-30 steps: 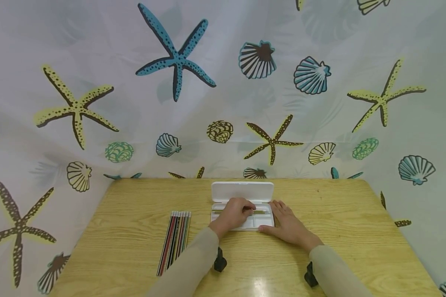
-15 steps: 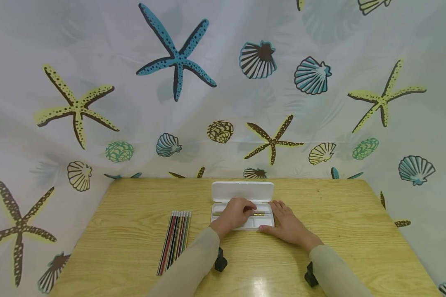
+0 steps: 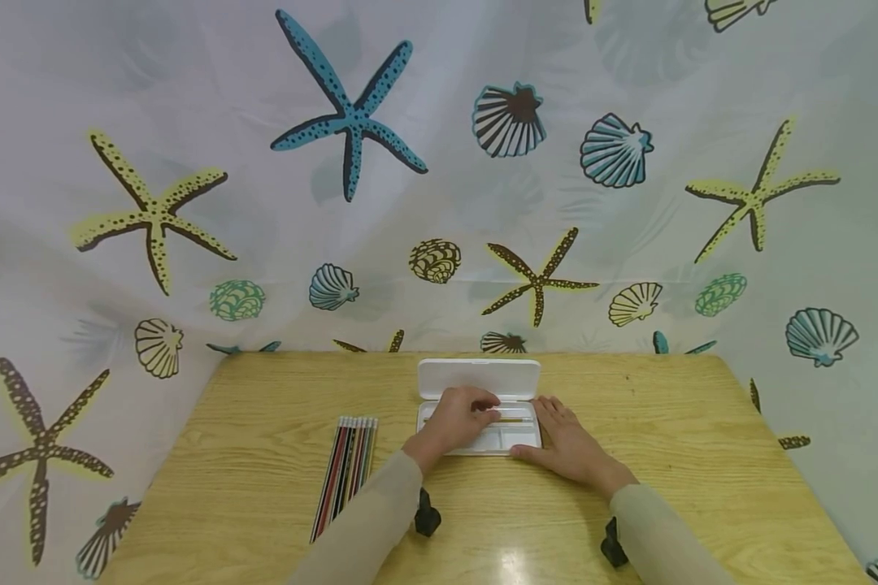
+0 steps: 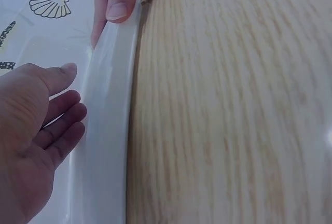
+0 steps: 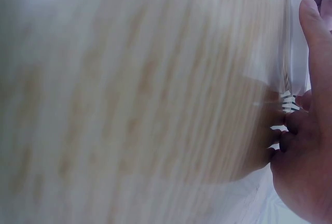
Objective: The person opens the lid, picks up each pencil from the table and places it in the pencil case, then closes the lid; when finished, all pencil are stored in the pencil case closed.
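A white pencil case (image 3: 519, 439) lies on the table with its lid (image 3: 479, 379) raised at the back. In its rear compartment lies a slim pencil (image 3: 512, 420), partly covered by my left hand (image 3: 449, 422). That hand hovers over the case; in the left wrist view its thumb stands apart from loosely bent fingers (image 4: 72, 130), and nothing shows between them. My right hand (image 3: 567, 443) rests at the case's right end, fingers straight along its side and thumb at the front corner. The right wrist view shows only part of this hand and the case edge (image 5: 298, 37).
A row of several pencils (image 3: 345, 467) lies on the wooden table (image 3: 673, 455), left of the case. Behind and beside the table hangs a cloth (image 3: 439, 317) printed with shells and starfish. Black wrist devices (image 3: 428, 517) sit under both forearms.
The left hand has let go of the pencil, which now lies in the case, and has shifted slightly left with fingers loosened. The right hand stays in place.
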`<state>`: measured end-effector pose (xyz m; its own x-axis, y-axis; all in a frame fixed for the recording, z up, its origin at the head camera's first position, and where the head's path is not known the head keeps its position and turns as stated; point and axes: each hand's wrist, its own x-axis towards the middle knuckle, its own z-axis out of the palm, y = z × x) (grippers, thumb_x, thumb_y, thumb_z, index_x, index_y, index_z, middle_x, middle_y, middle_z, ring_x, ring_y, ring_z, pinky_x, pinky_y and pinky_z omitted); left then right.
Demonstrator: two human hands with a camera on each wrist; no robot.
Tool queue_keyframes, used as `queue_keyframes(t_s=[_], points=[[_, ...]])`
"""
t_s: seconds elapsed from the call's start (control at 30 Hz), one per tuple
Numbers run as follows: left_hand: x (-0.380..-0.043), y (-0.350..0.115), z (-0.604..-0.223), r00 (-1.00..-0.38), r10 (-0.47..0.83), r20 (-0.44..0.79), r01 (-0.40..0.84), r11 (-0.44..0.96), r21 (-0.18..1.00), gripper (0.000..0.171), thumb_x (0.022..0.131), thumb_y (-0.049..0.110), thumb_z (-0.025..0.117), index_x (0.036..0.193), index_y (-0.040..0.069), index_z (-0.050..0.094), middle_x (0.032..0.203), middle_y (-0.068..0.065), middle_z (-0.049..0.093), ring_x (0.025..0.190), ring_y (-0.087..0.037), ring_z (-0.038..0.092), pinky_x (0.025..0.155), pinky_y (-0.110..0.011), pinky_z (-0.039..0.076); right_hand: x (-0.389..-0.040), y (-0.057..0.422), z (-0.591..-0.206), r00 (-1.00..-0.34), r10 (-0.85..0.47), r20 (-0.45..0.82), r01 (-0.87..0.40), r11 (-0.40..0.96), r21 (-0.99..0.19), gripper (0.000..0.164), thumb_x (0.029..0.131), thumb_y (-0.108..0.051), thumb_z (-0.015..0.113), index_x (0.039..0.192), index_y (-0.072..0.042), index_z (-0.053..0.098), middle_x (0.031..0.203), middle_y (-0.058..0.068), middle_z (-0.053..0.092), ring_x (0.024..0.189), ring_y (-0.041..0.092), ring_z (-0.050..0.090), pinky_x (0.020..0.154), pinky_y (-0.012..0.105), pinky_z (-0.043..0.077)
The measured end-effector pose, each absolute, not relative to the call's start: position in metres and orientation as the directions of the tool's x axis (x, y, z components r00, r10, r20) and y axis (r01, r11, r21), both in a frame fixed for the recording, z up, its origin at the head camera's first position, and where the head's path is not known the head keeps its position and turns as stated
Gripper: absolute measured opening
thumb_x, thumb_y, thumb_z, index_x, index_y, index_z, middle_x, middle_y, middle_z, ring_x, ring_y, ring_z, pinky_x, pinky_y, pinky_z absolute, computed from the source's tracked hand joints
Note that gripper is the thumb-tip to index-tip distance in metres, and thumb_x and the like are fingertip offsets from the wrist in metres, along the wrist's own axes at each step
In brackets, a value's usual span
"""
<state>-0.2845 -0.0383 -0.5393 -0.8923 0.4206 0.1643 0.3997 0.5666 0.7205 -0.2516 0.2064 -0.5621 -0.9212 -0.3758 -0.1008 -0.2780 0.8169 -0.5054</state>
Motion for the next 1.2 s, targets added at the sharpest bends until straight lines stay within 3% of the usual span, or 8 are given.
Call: queue_keyframes(t_s=[0.47, 0.7, 0.97, 1.2], points=[[-0.277, -0.079, -0.529, -0.915, 0.321, 0.244, 0.384, 0.509, 0.770, 0.027, 0.098, 0.021, 0.078, 0.120, 0.006, 0.078, 0.113, -0.011, 0.079, 0.100, -0.022, 0.074, 0.088, -0.037, 0.061, -0.250, 0.206, -0.561, -0.921, -0.381, -0.085, -0.288, 0.810, -0.510, 0.109, 0.095, -0.069, 0.065, 0.168, -0.002, 0.018, 0.174, 0.025, 0.019, 0.163, 0.045, 0.011, 0.131, 0.060, 0.015], [-0.277, -0.105, -0.525, -0.950, 0.230, 0.211, 0.301, 0.490, 0.818, 0.029, 0.096, 0.019, 0.079, 0.123, 0.008, 0.077, 0.110, -0.005, 0.079, 0.100, -0.020, 0.074, 0.091, -0.038, 0.062, -0.250, 0.207, -0.561, -0.917, -0.387, -0.092, -0.289, 0.808, -0.513, 0.110, 0.095, -0.069, 0.064, 0.168, -0.003, 0.014, 0.174, 0.024, 0.016, 0.163, 0.044, 0.008, 0.132, 0.059, 0.013], [-0.270, -0.136, -0.520, -0.958, 0.178, 0.224, 0.282, 0.463, 0.840, 0.034, 0.095, 0.018, 0.080, 0.126, 0.005, 0.075, 0.111, -0.011, 0.079, 0.102, -0.026, 0.075, 0.091, -0.040, 0.062, -0.252, 0.208, -0.563, -0.914, -0.392, -0.101, -0.294, 0.814, -0.502, 0.111, 0.095, -0.070, 0.064, 0.169, -0.004, 0.013, 0.175, 0.023, 0.015, 0.164, 0.043, 0.007, 0.132, 0.059, 0.012], [-0.262, -0.156, -0.518, -0.968, 0.136, 0.212, 0.252, 0.462, 0.850, 0.035, 0.094, 0.018, 0.081, 0.126, 0.003, 0.075, 0.108, -0.012, 0.079, 0.099, -0.025, 0.076, 0.086, -0.031, 0.062, -0.252, 0.206, -0.564, -0.916, -0.388, -0.104, -0.289, 0.817, -0.499, 0.112, 0.094, -0.071, 0.064, 0.169, -0.004, 0.014, 0.175, 0.022, 0.016, 0.164, 0.042, 0.008, 0.132, 0.059, 0.014]])
